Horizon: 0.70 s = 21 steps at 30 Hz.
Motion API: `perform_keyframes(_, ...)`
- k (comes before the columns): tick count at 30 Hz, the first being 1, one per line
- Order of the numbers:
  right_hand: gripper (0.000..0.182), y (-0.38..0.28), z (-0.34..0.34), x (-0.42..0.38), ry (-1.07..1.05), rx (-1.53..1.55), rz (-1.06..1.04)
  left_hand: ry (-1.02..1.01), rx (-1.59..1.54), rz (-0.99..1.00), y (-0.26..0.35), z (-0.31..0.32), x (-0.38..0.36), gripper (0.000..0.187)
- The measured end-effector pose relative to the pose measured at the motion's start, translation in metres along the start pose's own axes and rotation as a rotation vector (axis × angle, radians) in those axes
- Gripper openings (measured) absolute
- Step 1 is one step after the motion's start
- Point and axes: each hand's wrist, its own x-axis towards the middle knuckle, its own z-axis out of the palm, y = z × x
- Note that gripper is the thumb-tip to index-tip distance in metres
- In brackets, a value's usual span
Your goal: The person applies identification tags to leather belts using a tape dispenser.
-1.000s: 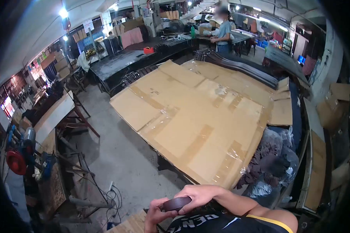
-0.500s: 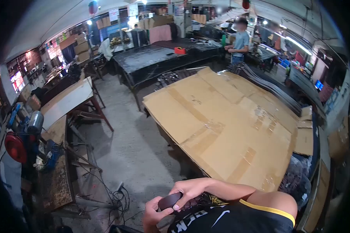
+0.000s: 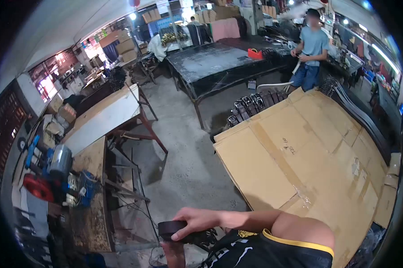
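Note:
A dark, tightly coiled strap [image 3: 167, 228], round and flat-topped like a rolled-up belt, is held in front of my body. My right hand [image 3: 190, 222] reaches across from the right and grips its near side, the thumb pressed low on the coil's edge. Directly beneath the coil is my left hand [image 3: 173, 251], supporting it from below with its fingers largely hidden. Behind my right forearm lie big flat cardboard sheets [image 3: 273, 165].
Left, a workbench [image 3: 92, 214] carries a motor with a red wheel [image 3: 38, 186]. Beyond stand a pale-topped table [image 3: 107, 114] and a dark table [image 3: 210, 64] with a red box [image 3: 255, 54]. Buckled belts [image 3: 255, 103] lie behind the cardboard. A person [image 3: 312, 49] stands back right.
My view has turned left, so the cardboard, tables and other person sit further right. The coil has shifted left in view, and my left hand now shows below it rather than at its left side.

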Motion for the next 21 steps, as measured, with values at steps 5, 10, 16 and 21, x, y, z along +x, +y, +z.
perform_keyframes(5, 0.031, -0.024, -0.051, 0.022, 0.096, -0.015, -0.036, -0.247, -1.147, 0.012, 0.052, 0.040, 0.085, 0.058)
perform_keyframes(10, 0.033, -0.003, -0.112, 0.063, 0.110, 0.048, -0.056, -0.306, -0.718, 0.258, 0.075, 0.052, 0.167, 0.073)
perform_keyframes(16, 0.038, -0.025, -0.176, 0.119, 0.271, -0.225, -0.208, -0.572, -0.691, 0.230, 0.097, 0.031, 0.287, 0.068)
perform_keyframes(21, 0.031, -0.016, -0.228, 0.178, 0.234, -0.005, -0.147, -0.613, -0.796, 0.111, 0.112, 0.023, 0.386, 0.055)
